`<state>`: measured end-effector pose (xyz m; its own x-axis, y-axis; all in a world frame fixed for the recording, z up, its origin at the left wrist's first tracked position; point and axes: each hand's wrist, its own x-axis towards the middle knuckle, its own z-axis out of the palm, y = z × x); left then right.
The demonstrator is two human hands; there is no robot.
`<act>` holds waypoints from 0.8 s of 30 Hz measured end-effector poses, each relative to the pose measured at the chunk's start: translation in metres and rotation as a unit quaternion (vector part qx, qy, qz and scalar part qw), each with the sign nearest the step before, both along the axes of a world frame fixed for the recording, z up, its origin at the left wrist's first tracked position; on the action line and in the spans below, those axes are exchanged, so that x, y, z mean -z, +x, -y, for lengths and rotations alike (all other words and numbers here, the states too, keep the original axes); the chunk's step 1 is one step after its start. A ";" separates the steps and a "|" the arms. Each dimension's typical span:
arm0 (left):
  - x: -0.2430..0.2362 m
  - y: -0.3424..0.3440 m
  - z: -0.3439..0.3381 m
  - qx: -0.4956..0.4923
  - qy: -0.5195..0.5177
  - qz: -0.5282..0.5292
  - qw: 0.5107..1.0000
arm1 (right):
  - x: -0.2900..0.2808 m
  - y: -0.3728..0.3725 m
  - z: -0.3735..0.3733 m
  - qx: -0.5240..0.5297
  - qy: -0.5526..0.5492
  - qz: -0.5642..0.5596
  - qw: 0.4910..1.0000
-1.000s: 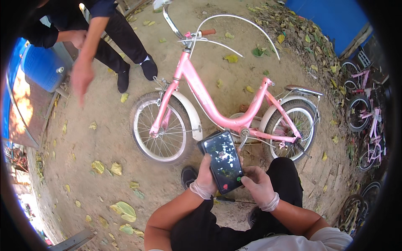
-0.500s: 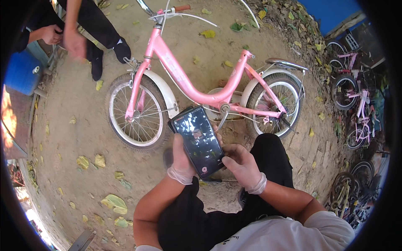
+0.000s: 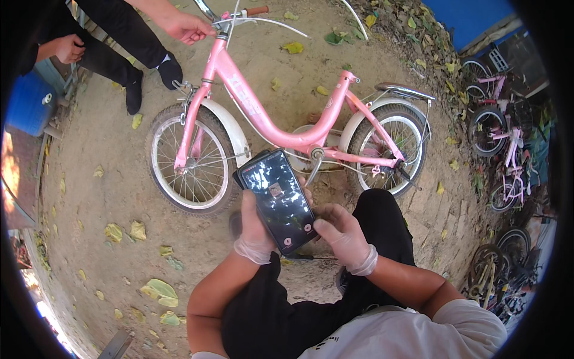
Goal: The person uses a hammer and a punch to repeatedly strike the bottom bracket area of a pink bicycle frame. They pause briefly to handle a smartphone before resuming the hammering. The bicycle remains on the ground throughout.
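Observation:
My left hand (image 3: pixel 254 227), in a thin clear glove, wraps round a black smartphone (image 3: pixel 278 200) from its left side and underneath. The screen is lit, with pale reflections across it and small round icons near its bottom. Behind the phone's upper left edge shows another dark flat edge; I cannot tell whether it is a case or a second device. My right hand (image 3: pixel 347 236), gloved the same way, has its fingers curled and its thumb and forefinger at the phone's lower right edge. Beyond the phone a pink bicycle (image 3: pixel 281 136) lies on its side, without a saddle.
A co-worker's hand (image 3: pixel 190 29) is at the bicycle's head tube, upper left. A blue barrel (image 3: pixel 30 107) stands at the left. More bicycles (image 3: pixel 508 143) line the right side. Fallen leaves (image 3: pixel 161 291) dot the dirt ground (image 3: pixel 119 179).
The co-worker's hand has moved right and up to the bicycle's head tube. A second round icon now shows on the phone screen. My hands keep nearly the same hold.

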<state>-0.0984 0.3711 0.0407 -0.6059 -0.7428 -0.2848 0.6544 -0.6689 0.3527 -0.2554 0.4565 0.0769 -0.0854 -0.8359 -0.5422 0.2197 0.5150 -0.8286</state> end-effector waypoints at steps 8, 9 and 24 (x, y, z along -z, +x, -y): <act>0.000 0.003 0.000 0.032 0.022 -0.040 0.998 | 0.025 0.003 0.013 0.050 0.046 0.301 0.951; -0.001 0.004 0.000 0.023 -0.008 -0.022 0.999 | 0.029 0.003 0.012 0.046 0.046 0.335 0.940; -0.009 0.008 0.006 -0.001 -0.061 -0.053 0.997 | 0.040 -0.025 -0.040 -0.036 0.072 0.297 0.951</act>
<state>-0.0901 0.3654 0.0494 -0.6265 -0.7689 -0.1272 0.6929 -0.6243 0.3607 -0.2802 0.4965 0.0373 0.3268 -0.7412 -0.5864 0.5868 0.6455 -0.4888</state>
